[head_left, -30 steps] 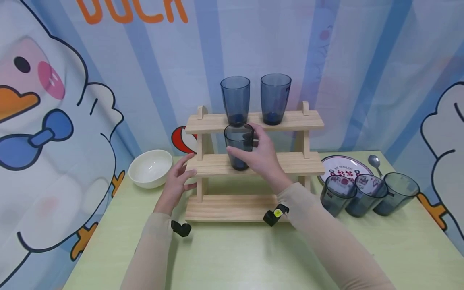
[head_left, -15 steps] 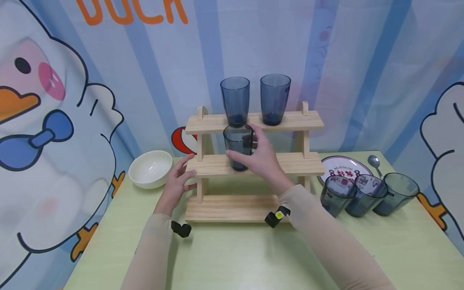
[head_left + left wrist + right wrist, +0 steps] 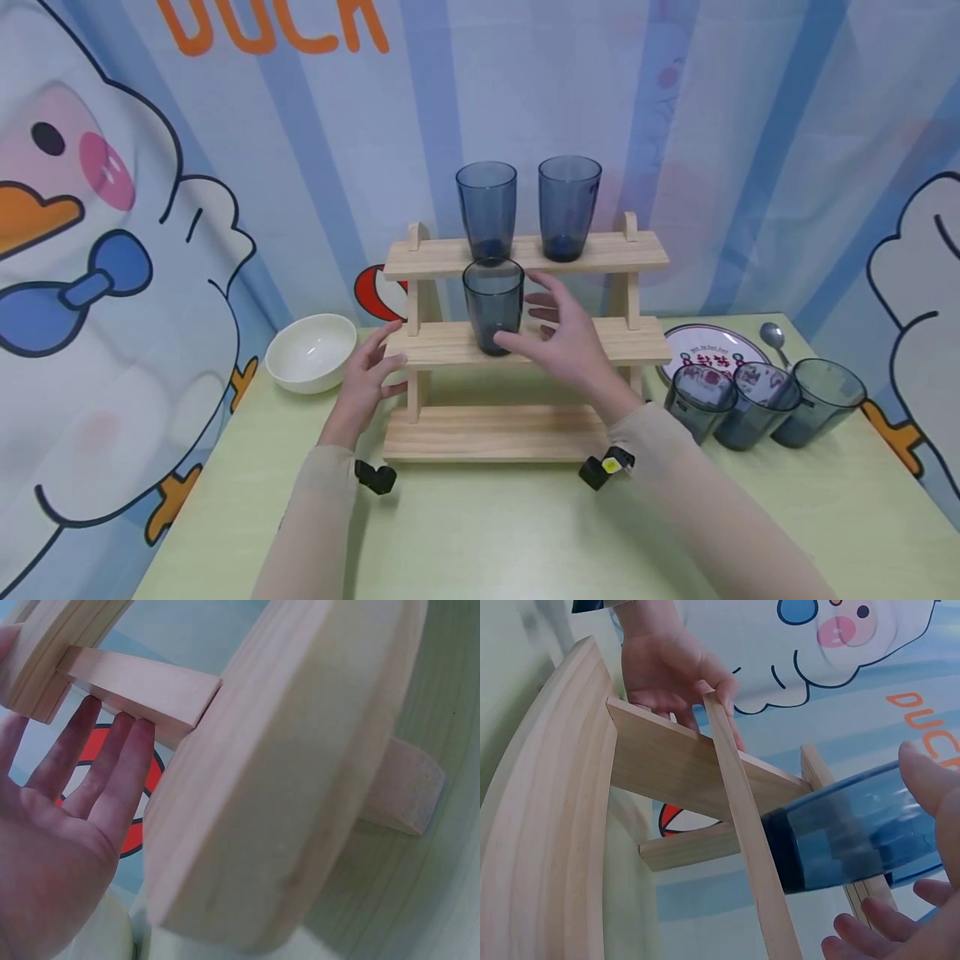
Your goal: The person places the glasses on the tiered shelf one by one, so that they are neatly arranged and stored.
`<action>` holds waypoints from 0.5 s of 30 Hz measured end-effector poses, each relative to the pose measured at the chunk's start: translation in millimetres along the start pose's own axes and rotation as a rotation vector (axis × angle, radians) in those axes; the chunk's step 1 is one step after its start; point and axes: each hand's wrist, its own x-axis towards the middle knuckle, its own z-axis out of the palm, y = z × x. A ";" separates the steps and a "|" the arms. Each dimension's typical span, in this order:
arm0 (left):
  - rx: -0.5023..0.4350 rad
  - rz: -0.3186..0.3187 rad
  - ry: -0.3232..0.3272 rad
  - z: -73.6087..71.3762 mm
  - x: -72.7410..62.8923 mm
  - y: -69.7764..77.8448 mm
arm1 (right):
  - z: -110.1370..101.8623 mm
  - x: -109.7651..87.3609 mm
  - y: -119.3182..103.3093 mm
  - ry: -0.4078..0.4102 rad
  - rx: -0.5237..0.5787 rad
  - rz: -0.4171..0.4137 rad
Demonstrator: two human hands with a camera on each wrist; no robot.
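A blue-tinted glass stands upright on the middle board of a three-tier wooden shelf. Just right of it is my right hand, fingers spread; a gap shows between the fingertips and the glass, while the thumb overlaps its lower front. My left hand touches the left end of the shelf. In the left wrist view its fairly straight fingers rest against the wooden upright. Two more glasses, a left one and a right one, stand on the top board.
A white bowl sits left of the shelf. On the right, several similar glasses stand in a row before a printed plate and a spoon. A duck-print curtain hangs behind.
My right hand has let go of the glass on the middle board and drawn back slightly right. The glass stays put. My left hand has not visibly moved.
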 end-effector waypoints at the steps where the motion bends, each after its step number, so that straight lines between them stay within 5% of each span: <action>1: -0.003 0.003 -0.002 -0.1 0.1 -0.1 | -2.8 -2.2 1.0 -0.005 -0.003 -0.005; 15: -0.010 0.008 -0.014 -1.2 -0.6 0.1 | -50.5 -45.6 20.1 0.010 -0.007 -0.030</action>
